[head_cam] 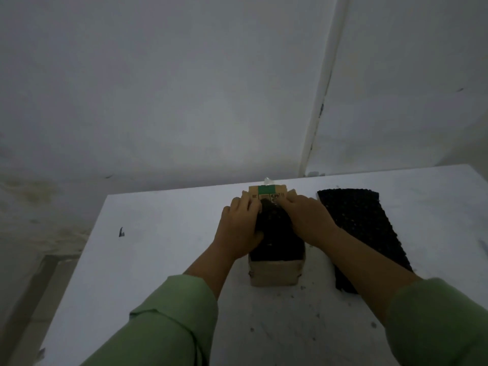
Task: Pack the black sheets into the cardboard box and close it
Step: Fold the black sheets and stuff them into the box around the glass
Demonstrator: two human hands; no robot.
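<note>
A small cardboard box stands open on the white table, filled with black perforated sheets. Its far flap, with a green band and printing, stands up at the back. My left hand rests on the left side of the sheets, fingers curled over their left edge and reaching the flap. My right hand presses on the right side, fingertips at the flap's base. A further stack of black sheets lies flat on the table right of the box, partly under my right forearm.
The white table ends at its left edge and meets a pale wall behind. Small dark crumbs are scattered on the near part of the table. A small dark mark sits at the left. A wall corner seam runs at the upper right.
</note>
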